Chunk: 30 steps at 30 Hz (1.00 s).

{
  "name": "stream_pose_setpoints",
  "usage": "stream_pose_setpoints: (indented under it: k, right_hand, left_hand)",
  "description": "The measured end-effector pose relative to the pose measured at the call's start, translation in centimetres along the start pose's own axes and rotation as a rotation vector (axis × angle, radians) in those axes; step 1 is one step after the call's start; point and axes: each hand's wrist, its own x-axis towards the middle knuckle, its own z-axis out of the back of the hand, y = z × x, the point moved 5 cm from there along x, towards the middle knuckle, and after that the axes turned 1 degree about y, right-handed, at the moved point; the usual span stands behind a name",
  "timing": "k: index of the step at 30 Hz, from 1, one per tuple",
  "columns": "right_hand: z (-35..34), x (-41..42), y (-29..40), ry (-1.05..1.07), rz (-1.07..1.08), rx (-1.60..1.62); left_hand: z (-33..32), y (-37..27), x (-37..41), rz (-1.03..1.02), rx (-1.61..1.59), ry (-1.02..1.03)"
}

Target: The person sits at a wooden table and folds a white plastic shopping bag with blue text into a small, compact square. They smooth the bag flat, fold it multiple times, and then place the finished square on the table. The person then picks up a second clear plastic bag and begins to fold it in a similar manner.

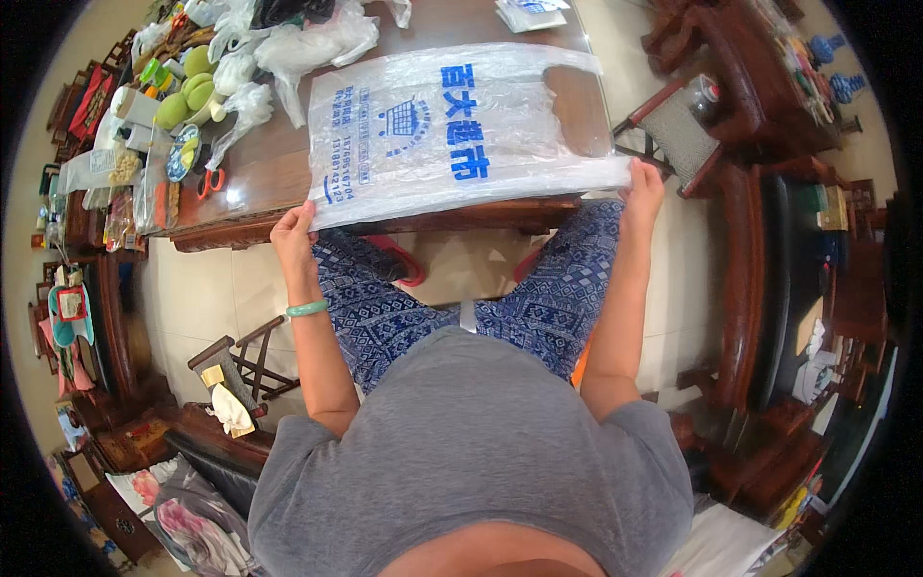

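Observation:
A white plastic carrier bag (411,144) with blue print lies spread flat on the dark wooden table (277,173), its handles to the right. My left hand (294,229) pinches the near corner at the bag's bottom end. At the other end, my right hand (640,189) grips the tip of the near handle. Between both hands the near edge is drawn straight along the table's front. That near strip looks folded over. The far handle rests on the tabletop beside the cut-out opening.
Crumpled plastic bags (317,40), green fruit (189,97), a patterned blue bowl (184,153) and orange-handled scissors (211,183) crowd the table's left. Folded bags (532,13) lie at the far right. Folding stools (678,130) stand on the floor to either side.

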Motion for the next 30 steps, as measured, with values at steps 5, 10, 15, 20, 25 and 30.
stream_pose_setpoints:
  k: [5,10,15,20,25,30]
  right_hand:
    - [1.3,-0.1,2.0,-0.051,0.292,-0.476]
    - [-6.8,-9.5,11.3,-0.002,0.793,-0.822]
    - [-19.8,-18.4,8.0,0.682,0.862,-0.739]
    - [-22.9,-19.2,3.1,0.744,0.916,-1.019]
    - [-23.9,-17.0,2.2,0.685,0.973,-1.062]
    - [-22.6,-15.5,2.4,0.659,0.884,-1.105]
  left_hand:
    - [0.9,-3.0,-0.8,-0.305,0.247,-0.061]
    - [-2.6,-8.9,-3.8,-0.828,0.729,0.033]
    - [-11.5,-8.5,-2.3,-0.917,0.966,0.471]
    - [-13.7,-5.6,-0.6,-0.894,1.236,0.541]
    - [-15.1,-5.1,0.7,-0.914,1.29,0.482]
    - [-15.5,-5.0,1.5,-0.893,1.334,0.493]
